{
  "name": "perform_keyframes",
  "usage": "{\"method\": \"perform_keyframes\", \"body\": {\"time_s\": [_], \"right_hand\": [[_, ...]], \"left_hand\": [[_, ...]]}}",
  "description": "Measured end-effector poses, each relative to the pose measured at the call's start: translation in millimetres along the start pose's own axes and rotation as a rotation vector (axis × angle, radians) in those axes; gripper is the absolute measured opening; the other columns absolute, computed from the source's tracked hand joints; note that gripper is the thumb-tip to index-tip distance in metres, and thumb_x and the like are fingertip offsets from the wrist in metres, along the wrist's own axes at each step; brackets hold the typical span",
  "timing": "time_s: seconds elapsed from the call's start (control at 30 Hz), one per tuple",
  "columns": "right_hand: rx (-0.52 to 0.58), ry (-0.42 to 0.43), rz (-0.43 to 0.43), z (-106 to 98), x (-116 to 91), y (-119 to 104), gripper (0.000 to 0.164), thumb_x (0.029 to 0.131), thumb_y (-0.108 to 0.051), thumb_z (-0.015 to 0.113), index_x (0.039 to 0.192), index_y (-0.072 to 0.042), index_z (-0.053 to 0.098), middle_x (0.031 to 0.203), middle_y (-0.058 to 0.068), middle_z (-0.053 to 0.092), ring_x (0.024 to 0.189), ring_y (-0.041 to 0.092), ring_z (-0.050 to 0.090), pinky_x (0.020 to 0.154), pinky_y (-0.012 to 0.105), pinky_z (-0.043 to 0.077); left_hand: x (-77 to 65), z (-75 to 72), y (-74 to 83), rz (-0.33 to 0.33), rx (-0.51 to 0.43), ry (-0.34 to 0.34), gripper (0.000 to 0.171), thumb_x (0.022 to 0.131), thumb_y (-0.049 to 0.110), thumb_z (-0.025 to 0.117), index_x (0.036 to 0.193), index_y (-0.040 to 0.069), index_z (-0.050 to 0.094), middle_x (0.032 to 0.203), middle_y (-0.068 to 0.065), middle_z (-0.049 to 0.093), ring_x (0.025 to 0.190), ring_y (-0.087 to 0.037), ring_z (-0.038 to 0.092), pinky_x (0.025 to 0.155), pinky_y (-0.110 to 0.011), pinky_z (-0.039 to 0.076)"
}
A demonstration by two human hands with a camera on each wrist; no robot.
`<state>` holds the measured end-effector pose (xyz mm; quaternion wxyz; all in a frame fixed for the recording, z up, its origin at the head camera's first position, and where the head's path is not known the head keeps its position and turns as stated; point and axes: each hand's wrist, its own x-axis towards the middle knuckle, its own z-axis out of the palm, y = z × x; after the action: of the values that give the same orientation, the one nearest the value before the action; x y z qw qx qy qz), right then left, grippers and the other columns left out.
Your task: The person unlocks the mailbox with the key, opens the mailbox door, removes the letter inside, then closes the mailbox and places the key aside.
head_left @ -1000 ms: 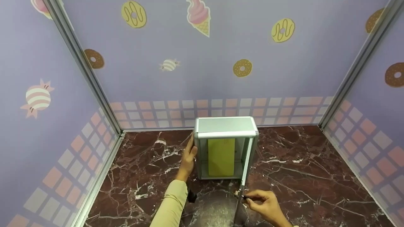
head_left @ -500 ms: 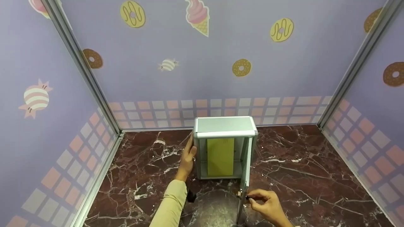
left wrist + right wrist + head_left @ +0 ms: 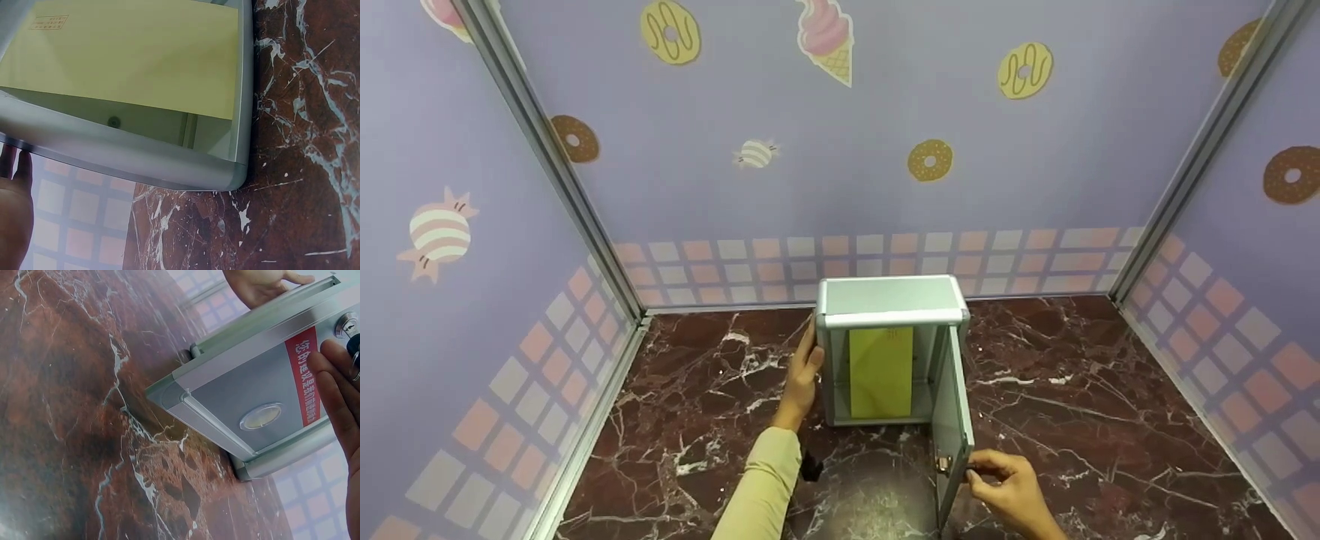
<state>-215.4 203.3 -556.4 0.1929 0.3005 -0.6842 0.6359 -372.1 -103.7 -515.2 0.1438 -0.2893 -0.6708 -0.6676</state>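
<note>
The box (image 3: 892, 296) stands on the table (image 3: 697, 420) before the wall (image 3: 847, 202), with paper (image 3: 881, 375) inside. The left hand (image 3: 801, 381) touches its left side. Its door (image 3: 951, 397) sticks out front, on the right. Right of the door, the right hand (image 3: 1011, 491) holds the key (image 3: 354, 344).

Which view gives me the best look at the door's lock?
The right wrist view: the lock shows up close from the front, with a key in it. The head view shows only its catch, on the inner side of the door; the left wrist view shows none of it.
</note>
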Motion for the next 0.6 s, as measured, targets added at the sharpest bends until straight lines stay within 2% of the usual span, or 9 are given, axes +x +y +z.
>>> {"method": "perform_keyframes", "body": {"time_s": [0.23, 0.47, 0.6], "right_hand": [[0.044, -0.003, -0.022, 0, 0, 2, 0.045, 0.067, 0.039, 0.051, 0.094, 0.008, 0.07, 0.083, 0.016, 0.071, 0.07, 0.02, 0.07, 0.06, 0.027, 0.057], [0.008, 0.026, -0.035, -2, -1, 2, 0.047, 0.064, 0.039, 0.051, 0.093, 0.008, 0.071, 0.085, 0.012, 0.072, 0.071, 0.016, 0.069, 0.061, 0.024, 0.057], [0.001, 0.024, -0.06, -7, -5, 12, 0.047, 0.064, 0.038, 0.051, 0.094, 0.008, 0.071, 0.086, 0.012, 0.072, 0.072, 0.015, 0.068, 0.061, 0.021, 0.055]], "left_hand": [[0.1, -1.1, -0.2, 0.005, 0.021, 0.004, 0.054, 0.1, -0.007, 0.035, 0.151, -0.009, 0.02, 0.155, -0.027, 0.02, 0.143, -0.04, 0.017, 0.115, -0.048, 0.016], [-0.2, -0.6, -0.4, -0.01, -0.008, 0.011, 0.053, 0.102, -0.003, 0.037, 0.151, -0.009, 0.019, 0.155, -0.028, 0.019, 0.143, -0.04, 0.017, 0.115, -0.048, 0.016], [0.8, -0.5, -6.5, -0.003, -0.005, 0.014, 0.053, 0.102, -0.001, 0.037, 0.152, -0.008, 0.019, 0.156, -0.026, 0.02, 0.143, -0.039, 0.018, 0.115, -0.048, 0.016]]}}
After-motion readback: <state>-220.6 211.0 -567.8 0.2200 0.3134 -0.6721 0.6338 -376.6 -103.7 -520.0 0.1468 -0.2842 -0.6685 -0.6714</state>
